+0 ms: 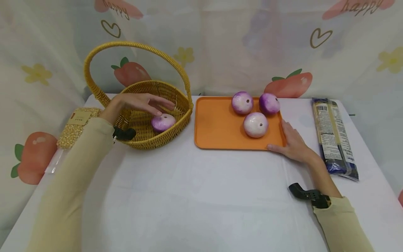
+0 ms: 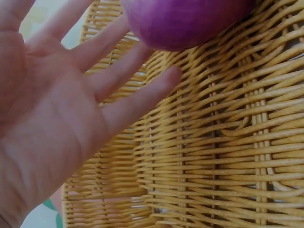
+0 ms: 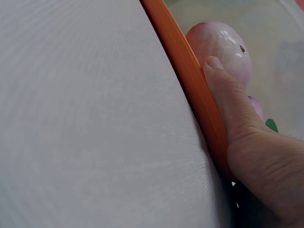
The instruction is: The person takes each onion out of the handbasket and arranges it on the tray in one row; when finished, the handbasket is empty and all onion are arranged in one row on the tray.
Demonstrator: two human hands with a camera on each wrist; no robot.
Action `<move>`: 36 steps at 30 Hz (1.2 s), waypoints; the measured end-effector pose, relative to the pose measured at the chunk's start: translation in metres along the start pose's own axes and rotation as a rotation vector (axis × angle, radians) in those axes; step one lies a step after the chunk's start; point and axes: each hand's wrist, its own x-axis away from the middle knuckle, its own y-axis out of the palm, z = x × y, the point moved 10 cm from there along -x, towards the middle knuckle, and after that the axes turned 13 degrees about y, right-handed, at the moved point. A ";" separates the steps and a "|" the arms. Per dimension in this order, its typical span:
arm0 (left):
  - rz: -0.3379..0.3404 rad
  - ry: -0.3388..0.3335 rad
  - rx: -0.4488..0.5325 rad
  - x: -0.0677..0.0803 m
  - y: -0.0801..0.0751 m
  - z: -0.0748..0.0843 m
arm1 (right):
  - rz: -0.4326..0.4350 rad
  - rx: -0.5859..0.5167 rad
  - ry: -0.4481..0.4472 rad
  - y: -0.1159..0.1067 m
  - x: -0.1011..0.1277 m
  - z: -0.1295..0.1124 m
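Observation:
Inside the yellow wicker basket (image 1: 151, 142), at its right side, lies a purple-and-white onion (image 1: 163, 123). My left hand (image 1: 138, 102) reaches in just over it, fingers spread and extended. In the left wrist view the onion (image 2: 185, 21) is by the fingertips, and the palm faces it with nothing gripped. On the right, my right hand (image 1: 294, 143) holds the near right corner of an orange tray (image 1: 217, 129), thumb over the front rim and fingers along the right side. The right wrist view shows the thumb on the rim; the other fingers are hidden there. Three onions (image 1: 255, 125) lie on the tray's right half.
A bag of yellow kernels (image 1: 73, 127) lies left of the basket, partly behind the left arm. Right of the tray is a long printed packet (image 1: 334, 136). The basket's tall handle (image 1: 135, 44) arches above it. White cloth (image 1: 195, 196) covers the table; a patterned curtain hangs behind.

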 end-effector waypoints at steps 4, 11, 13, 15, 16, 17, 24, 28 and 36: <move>-0.032 -0.006 0.043 0.001 0.001 -0.006 | -0.006 0.006 0.009 0.001 0.000 -0.001; -0.067 0.033 0.064 -0.001 0.005 -0.008 | -0.023 0.021 0.039 0.001 0.001 -0.001; -0.069 0.036 0.062 -0.001 0.006 -0.008 | -0.020 0.021 0.038 0.001 0.001 -0.001; -0.075 0.029 0.061 -0.002 0.007 -0.008 | -0.017 0.021 0.035 0.000 0.001 -0.001; -0.078 0.021 0.061 -0.003 0.007 -0.009 | -0.018 0.020 0.036 0.000 0.001 -0.001; -0.085 0.017 0.058 -0.003 0.008 -0.009 | -0.019 0.021 0.036 0.000 0.001 -0.001; -0.142 -0.004 0.094 -0.004 0.017 -0.015 | -0.028 0.017 0.041 0.001 0.002 0.001; -0.158 -0.018 0.117 -0.004 0.022 -0.016 | -0.030 0.015 0.042 0.002 0.003 0.002; -0.192 -0.011 0.100 -0.005 0.025 -0.015 | -0.027 0.014 0.041 0.003 0.002 0.004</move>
